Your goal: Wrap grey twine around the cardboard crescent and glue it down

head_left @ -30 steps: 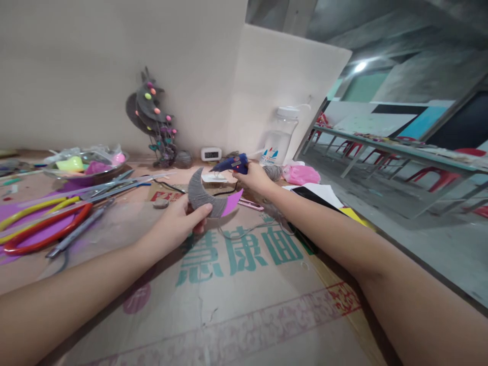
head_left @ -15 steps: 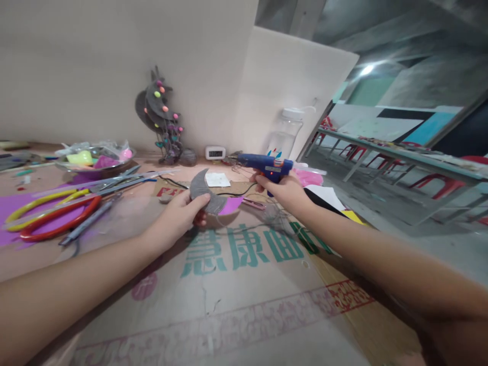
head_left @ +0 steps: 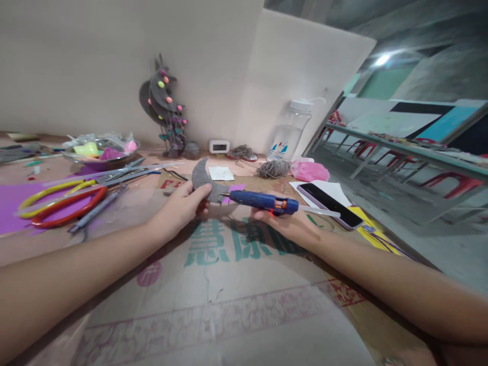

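My left hand (head_left: 190,201) pinches a grey yarn-wrapped crescent (head_left: 202,178) between thumb and fingers, its tip pointing up. A purple piece (head_left: 235,191) shows at the crescent's lower right end; whether it is attached I cannot tell. In my right hand (head_left: 285,223) is a blue hot glue gun (head_left: 259,200), with a clear glue stick (head_left: 322,209) poking out of its back and a small red light lit. The nozzle points left, at or very close to the lower end of the crescent. Most of the gun's handle is hidden by my hand.
Scissors with yellow and red handles (head_left: 68,206) lie left on purple sheets. Behind them stands a metal bowl (head_left: 101,160) of bright pieces. A decorated grey moon ornament (head_left: 162,101), white timer (head_left: 219,147), grey yarn (head_left: 273,169) and water bottle (head_left: 288,132) line the back; a phone (head_left: 330,203) lies right.
My right hand has brought the glue gun down and turned it, so its nozzle now sits at the crescent. The phone and yarn behind have come into sight. My left hand keeps its pinch.
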